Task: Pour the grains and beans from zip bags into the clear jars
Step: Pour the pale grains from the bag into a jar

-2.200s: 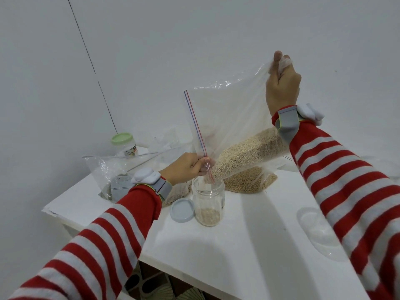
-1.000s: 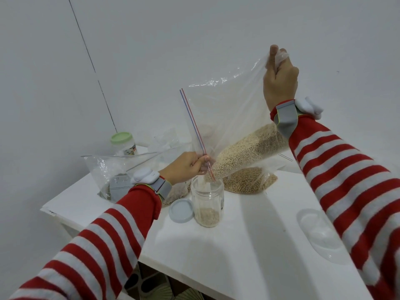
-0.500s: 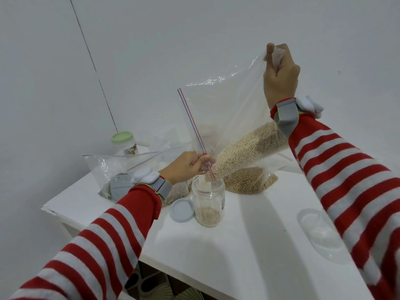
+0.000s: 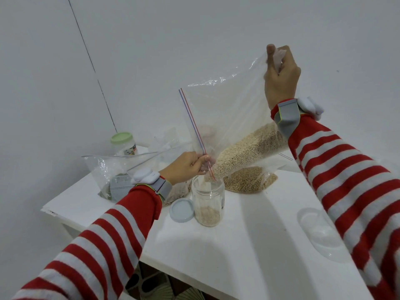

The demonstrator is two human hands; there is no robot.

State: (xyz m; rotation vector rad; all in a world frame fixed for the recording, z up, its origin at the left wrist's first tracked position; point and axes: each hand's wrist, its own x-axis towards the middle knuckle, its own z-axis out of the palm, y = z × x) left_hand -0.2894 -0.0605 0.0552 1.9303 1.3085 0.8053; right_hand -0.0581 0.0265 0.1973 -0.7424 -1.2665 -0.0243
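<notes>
Nearest, on the white worktop (image 4: 216, 256), a clear plastic piece (image 4: 320, 232) lay below the right sleeve. It was too faint to identify and well apart from the pour.

Further in stood the clear jar (image 4: 208, 202), upright and open, with a shallow layer of grain at its bottom. Its grey lid (image 4: 181, 210) lay flat just beside it on the left, out of the way of the mouth.

Directly above the rim, the left hand (image 4: 188, 167) pinched the low corner of the zip bag (image 4: 227, 118) at its red-and-blue strip. Its fingers were curled round the plastic, apparently to narrow the opening into a spout and hold it over the jar. The right hand (image 4: 281, 76), raised high, gripped the opposite corner in a closed fist. The bag therefore hung tilted, and the pale grains (image 4: 249, 148) lay banked towards the low corner. Most of the grain sat in the bag, so the filling looked at an early stage. The likely hazard was the spout slipping off the narrow rim.

Behind the jar a second bag (image 4: 249, 180) of rounder beans lay on the worktop, close under the held one. To the left a slumped bag (image 4: 108, 169) with dark contents was partly hidden by the left wrist. Farthest stood a green-lidded jar (image 4: 124, 141), near the wall. Only the bag's own tip covered the jar mouth.
</notes>
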